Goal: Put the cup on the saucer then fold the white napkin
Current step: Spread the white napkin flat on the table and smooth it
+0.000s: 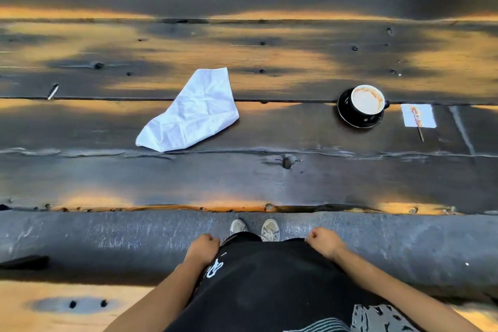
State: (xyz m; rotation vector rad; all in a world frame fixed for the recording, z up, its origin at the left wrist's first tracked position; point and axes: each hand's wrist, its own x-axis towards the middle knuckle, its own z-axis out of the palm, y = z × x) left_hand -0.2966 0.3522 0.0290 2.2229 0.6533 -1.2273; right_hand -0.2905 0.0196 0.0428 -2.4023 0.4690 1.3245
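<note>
Ahead of my right hand (324, 242), the cup (367, 101) already sits on its saucer (347, 113), while the white napkin (192, 113) lies unfolded beyond my left hand (204, 248), both hands loosely curled, holding nothing.

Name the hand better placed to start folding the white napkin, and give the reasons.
Left, probably. The crumpled white cloth napkin lies left of centre on the table, nearer the left hand; the right hand is farther away. Both hands hold nothing.
</note>
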